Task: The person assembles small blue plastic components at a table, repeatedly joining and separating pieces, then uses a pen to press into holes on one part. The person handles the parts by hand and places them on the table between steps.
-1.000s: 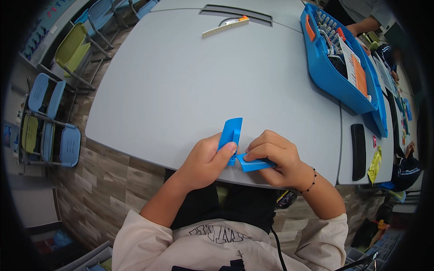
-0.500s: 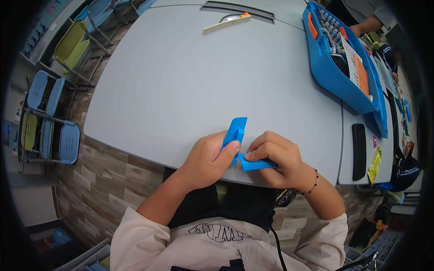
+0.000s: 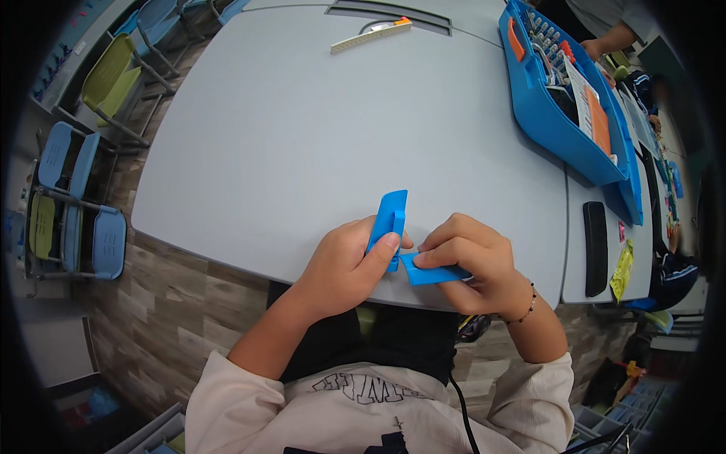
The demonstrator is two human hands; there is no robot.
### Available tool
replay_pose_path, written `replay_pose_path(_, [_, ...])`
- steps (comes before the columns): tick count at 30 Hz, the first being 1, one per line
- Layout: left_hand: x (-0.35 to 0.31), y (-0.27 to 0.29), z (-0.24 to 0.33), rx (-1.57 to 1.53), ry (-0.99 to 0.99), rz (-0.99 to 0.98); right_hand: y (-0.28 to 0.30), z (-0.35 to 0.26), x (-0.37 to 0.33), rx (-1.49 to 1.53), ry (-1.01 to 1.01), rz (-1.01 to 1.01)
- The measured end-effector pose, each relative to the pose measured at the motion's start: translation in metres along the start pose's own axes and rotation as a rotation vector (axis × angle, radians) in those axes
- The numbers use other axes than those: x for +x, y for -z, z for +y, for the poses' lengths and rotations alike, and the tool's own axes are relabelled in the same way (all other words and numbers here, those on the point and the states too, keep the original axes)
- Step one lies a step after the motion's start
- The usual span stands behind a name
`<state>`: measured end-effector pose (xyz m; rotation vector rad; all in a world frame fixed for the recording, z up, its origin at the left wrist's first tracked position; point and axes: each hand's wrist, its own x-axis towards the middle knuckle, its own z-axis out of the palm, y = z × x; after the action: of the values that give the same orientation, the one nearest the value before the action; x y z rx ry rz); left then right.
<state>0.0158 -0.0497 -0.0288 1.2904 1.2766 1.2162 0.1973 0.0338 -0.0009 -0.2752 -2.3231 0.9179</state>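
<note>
Over the near edge of the grey table (image 3: pixel 302 136), my left hand (image 3: pixel 344 261) grips a flat blue plastic piece (image 3: pixel 389 208) that stands up from the fist, its thumb pressed on the lower part. A small raised bar runs along this piece. Between the thumb and fingers of my right hand (image 3: pixel 480 265) is a second flat blue plastic piece (image 3: pixel 432 273), lying roughly level. The inner ends of the two pieces come close together in front of me. Whether they touch or are joined there I cannot tell.
A blue case (image 3: pixel 541 125) holding markers, an orange item and papers stands open at the right. Beside it lie a black oblong case (image 3: pixel 595 250) and a yellow wrapper (image 3: pixel 622 272). A pale strip (image 3: pixel 370 35) rests at the far side. Chairs (image 3: pixel 113 79) stand left; another person's hand (image 3: pixel 594 49) shows far right.
The whole view has shifted slightly. My hands keep their hold on the two blue pieces, and the right hand has drawn a little to the right of the left one.
</note>
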Motion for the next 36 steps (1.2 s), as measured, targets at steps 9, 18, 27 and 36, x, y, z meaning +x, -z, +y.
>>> replay_pose_path(9, [0.002, 0.001, -0.004, 0.062, -0.089, 0.020, -0.005, -0.004, 0.000, -0.078, 0.028, -0.022])
replay_pose_path(18, [0.002, -0.004, -0.003, 0.185, -0.094, 0.088, -0.011, -0.005, -0.001, -0.238, 0.074, -0.029])
replay_pose_path(27, [0.003, -0.005, -0.004, 0.312, -0.148, 0.115, -0.018, -0.003, -0.003, -0.263, 0.066, -0.009])
replay_pose_path(36, [0.003, -0.003, -0.005, 0.342, -0.148, 0.099, -0.021, -0.003, -0.004, -0.242, 0.003, -0.018])
